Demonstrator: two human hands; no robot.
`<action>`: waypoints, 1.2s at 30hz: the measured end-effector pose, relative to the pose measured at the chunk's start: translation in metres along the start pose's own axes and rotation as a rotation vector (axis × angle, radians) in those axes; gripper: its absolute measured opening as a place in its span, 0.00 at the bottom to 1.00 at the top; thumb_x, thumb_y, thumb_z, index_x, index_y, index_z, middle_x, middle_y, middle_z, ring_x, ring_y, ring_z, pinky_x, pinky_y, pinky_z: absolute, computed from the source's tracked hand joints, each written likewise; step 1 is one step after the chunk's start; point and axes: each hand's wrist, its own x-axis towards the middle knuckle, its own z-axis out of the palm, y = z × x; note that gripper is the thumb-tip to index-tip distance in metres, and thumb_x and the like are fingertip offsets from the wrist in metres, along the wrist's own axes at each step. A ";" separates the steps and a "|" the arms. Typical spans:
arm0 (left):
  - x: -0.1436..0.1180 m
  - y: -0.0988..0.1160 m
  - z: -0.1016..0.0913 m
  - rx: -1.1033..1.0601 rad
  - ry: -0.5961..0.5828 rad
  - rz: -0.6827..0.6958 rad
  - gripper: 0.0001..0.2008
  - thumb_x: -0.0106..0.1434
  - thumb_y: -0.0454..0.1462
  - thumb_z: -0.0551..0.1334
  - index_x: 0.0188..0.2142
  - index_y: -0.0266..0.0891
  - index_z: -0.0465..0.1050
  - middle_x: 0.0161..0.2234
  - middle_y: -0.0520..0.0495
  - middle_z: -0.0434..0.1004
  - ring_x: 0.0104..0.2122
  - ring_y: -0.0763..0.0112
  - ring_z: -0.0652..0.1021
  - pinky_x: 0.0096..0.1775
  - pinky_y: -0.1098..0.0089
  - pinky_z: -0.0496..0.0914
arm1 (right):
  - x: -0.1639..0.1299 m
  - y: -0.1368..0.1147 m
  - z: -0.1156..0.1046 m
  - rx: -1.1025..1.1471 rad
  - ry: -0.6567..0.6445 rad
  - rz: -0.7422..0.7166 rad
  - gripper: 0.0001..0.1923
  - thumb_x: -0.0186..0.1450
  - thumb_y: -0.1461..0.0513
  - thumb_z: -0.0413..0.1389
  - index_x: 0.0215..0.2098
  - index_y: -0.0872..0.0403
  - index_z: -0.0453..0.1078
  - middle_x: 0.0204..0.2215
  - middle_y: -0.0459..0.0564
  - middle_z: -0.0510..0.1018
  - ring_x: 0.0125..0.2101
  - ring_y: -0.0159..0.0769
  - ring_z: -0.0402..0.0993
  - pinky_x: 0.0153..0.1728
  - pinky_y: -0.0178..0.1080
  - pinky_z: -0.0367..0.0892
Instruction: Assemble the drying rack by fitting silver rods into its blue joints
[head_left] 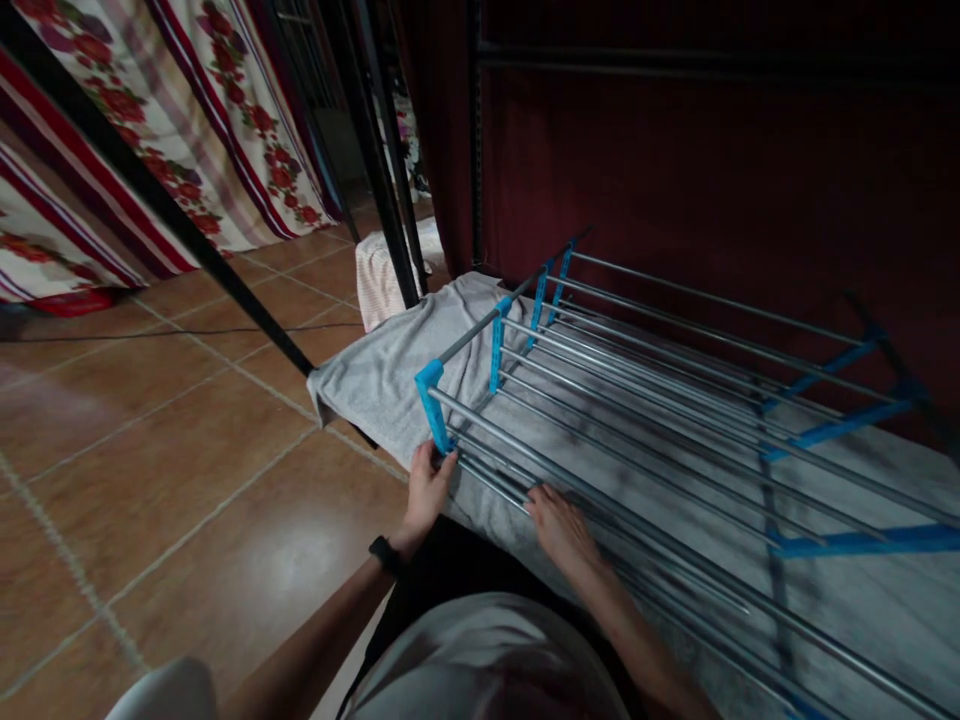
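A rack of grey metal tubes [626,395] with blue plastic joints lies across a grey cloth in front of me. My left hand [429,488], with a dark band at its wrist, is closed at the lower end of the near-left blue plastic bracket [433,408], where a lower tube meets it. Further right, the fingers of my right hand [561,522] curl over a thin metal tube [491,480] on the near side. A loose tube end shows near the front. The fingertips of both hands are partly hidden.
The grey cloth [397,345] covers a low platform. Black metal posts [386,170] rise at its far left corner, and a slanted black bar [172,220] crosses the left. Beyond are tiled floor [225,500], a flowered curtain [247,130] and a dark red backing [675,180].
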 end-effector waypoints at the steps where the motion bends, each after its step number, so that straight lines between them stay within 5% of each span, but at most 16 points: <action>1: 0.003 -0.002 0.000 0.038 -0.012 0.002 0.13 0.64 0.45 0.62 0.43 0.40 0.70 0.38 0.47 0.72 0.39 0.65 0.74 0.47 0.63 0.71 | 0.001 0.001 0.000 -0.007 -0.001 0.006 0.14 0.78 0.62 0.45 0.50 0.53 0.73 0.49 0.54 0.82 0.48 0.42 0.79 0.43 0.37 0.67; 8: 0.013 -0.010 0.003 0.023 -0.026 -0.012 0.07 0.64 0.40 0.60 0.38 0.39 0.71 0.35 0.48 0.73 0.36 0.65 0.73 0.43 0.64 0.70 | -0.002 -0.001 -0.006 -0.021 0.027 0.013 0.16 0.78 0.63 0.42 0.50 0.54 0.72 0.48 0.55 0.82 0.46 0.41 0.80 0.41 0.37 0.67; 17: 0.016 0.006 0.000 -0.020 -0.001 -0.023 0.04 0.60 0.37 0.62 0.33 0.40 0.72 0.28 0.52 0.70 0.30 0.68 0.70 0.37 0.68 0.67 | -0.014 -0.010 -0.033 -0.078 0.017 -0.032 0.16 0.79 0.61 0.40 0.54 0.53 0.68 0.45 0.53 0.83 0.44 0.42 0.82 0.36 0.38 0.67; 21: 0.020 0.018 -0.004 0.006 0.091 0.053 0.07 0.59 0.39 0.65 0.37 0.40 0.75 0.35 0.48 0.76 0.38 0.63 0.74 0.44 0.65 0.69 | -0.015 -0.009 -0.030 -0.095 0.010 -0.032 0.17 0.79 0.61 0.39 0.52 0.52 0.68 0.44 0.53 0.83 0.43 0.42 0.82 0.36 0.38 0.67; 27: 0.027 0.026 0.003 -0.186 0.036 0.041 0.08 0.60 0.37 0.62 0.39 0.40 0.75 0.39 0.46 0.80 0.41 0.61 0.78 0.50 0.60 0.70 | -0.012 -0.010 -0.035 -0.035 0.004 -0.041 0.18 0.79 0.59 0.41 0.57 0.53 0.68 0.49 0.54 0.82 0.49 0.41 0.80 0.43 0.37 0.68; 36: 0.026 0.026 0.007 -0.228 0.069 0.077 0.09 0.60 0.36 0.63 0.41 0.40 0.72 0.37 0.48 0.77 0.38 0.65 0.76 0.47 0.64 0.71 | 0.045 -0.073 -0.044 0.119 0.015 -0.121 0.23 0.77 0.60 0.45 0.67 0.57 0.62 0.58 0.57 0.77 0.56 0.42 0.75 0.52 0.38 0.68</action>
